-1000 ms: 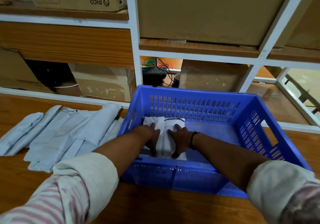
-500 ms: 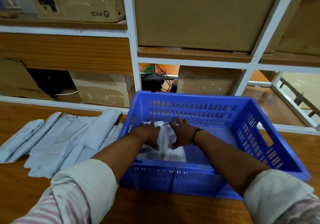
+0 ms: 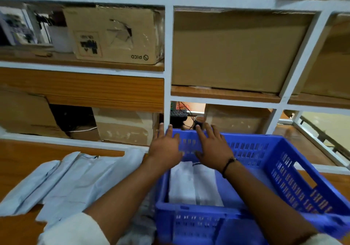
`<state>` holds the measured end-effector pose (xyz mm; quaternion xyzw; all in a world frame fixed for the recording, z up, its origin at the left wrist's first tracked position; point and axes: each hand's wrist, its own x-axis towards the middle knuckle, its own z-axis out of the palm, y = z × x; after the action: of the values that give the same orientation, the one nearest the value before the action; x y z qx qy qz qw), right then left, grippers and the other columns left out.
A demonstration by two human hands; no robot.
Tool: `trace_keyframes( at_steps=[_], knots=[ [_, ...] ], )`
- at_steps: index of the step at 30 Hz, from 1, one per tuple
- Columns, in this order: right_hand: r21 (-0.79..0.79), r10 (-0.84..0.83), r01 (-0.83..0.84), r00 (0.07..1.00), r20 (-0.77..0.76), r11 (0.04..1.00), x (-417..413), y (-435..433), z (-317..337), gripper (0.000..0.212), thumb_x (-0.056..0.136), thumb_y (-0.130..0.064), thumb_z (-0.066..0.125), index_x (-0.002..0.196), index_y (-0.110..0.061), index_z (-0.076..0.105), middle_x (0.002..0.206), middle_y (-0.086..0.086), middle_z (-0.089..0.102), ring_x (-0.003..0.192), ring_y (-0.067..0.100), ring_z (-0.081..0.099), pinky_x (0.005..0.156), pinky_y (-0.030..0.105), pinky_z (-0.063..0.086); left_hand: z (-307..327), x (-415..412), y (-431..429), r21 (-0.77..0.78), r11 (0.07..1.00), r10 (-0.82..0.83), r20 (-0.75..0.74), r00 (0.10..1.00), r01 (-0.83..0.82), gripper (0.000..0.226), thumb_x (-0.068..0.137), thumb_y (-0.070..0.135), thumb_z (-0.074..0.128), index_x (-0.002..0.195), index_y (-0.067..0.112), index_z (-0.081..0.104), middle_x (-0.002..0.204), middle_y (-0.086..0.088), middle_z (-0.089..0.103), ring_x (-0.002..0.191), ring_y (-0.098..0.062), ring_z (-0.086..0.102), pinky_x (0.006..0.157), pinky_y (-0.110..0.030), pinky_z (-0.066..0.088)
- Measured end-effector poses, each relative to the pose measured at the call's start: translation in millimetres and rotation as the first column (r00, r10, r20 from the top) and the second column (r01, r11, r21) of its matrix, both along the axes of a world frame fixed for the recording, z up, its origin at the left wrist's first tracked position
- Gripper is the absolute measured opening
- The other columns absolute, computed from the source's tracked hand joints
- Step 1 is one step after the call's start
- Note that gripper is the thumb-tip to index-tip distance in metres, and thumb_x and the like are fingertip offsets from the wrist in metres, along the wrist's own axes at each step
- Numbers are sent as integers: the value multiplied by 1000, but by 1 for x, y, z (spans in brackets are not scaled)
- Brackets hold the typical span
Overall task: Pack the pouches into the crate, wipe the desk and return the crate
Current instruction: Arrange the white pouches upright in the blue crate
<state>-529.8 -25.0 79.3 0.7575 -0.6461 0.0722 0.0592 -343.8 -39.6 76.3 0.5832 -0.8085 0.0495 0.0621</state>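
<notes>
While splayed and empty, left grip (image 3: pixel 165 148), right grip (image 3: pixel 214 150) over slotted plastic crate (image 3: pixel 284 169).

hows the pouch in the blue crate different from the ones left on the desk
The white flat pouch lies inside the blue plastic crate, on its floor; the pale grey pouches lie overlapping on the wooden desk, left of the crate. The crate pouch looks whiter, while the desk ones look bluish grey. Both are flat, long and soft-looking, and no hand touches either.
</notes>
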Motion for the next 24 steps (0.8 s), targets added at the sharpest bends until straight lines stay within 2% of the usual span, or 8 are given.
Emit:
trace_keyframes(
  at_steps=[2,6,11,14,17,21,22,24],
  knots=[
    [-28,-25,26,999,48,999,25,-5,5,89,91,-46,60,159,-18,9,166,13,3,151,38,3,118,52,25,11,35,0,3,999,39,-44,998,-38,76,91,57,56,156,26,29,167,-11,12,154,-38,4,122,-48,14],
    [-48,-67,73,992,111,996,82,-15,10,88,89,-46,60,158,-16,15,164,15,12,150,39,7,115,53,30,15,119,-10,137,979,169,-149,974,-149,77,91,60,58,155,26,33,168,-7,14,153,-38,8,122,-48,20],
    [17,-57,55,981,185,998,173,-14,9,82,92,-45,57,157,-17,17,163,14,16,148,41,12,117,51,27,-11,222,-17,188,950,286,-200,937,-250,79,86,66,58,151,24,42,162,-8,30,148,-37,26,118,-46,31],
    [86,-24,9,983,180,996,228,-12,-2,82,93,-50,56,158,-19,15,165,11,11,150,38,9,119,49,24,-33,272,-16,197,946,290,-154,945,-258,79,82,77,45,143,27,53,157,-5,39,146,-34,31,120,-48,27],
    [127,-3,-24,978,208,992,272,-16,-24,77,93,-51,55,155,-19,21,163,12,17,147,40,18,115,50,30,-56,307,-11,232,940,288,-139,947,-251,72,92,66,52,146,19,48,156,-9,41,145,-31,35,120,-45,26],
    [241,-51,-5,973,226,970,313,-22,-60,78,91,-55,54,154,-20,25,161,15,21,144,41,23,114,50,32,-75,336,-5,232,942,286,-183,941,-241,68,90,69,50,141,25,54,149,-6,50,138,-27,45,116,-45,34],
    [263,-80,14,967,241,965,320,-23,-67,77,91,-57,53,154,-20,25,161,14,22,143,41,24,114,50,32,-79,343,-5,233,942,286,-189,939,-240,68,90,69,49,142,27,53,150,-6,49,139,-27,44,116,-46,35],
    [307,-148,59,950,274,950,330,-25,-79,77,92,-61,49,155,-23,24,163,12,18,145,41,21,116,51,27,-89,359,-3,258,910,378,-200,904,-323,73,90,68,52,151,28,40,161,-7,34,147,-34,31,119,-50,31]
  ],
)
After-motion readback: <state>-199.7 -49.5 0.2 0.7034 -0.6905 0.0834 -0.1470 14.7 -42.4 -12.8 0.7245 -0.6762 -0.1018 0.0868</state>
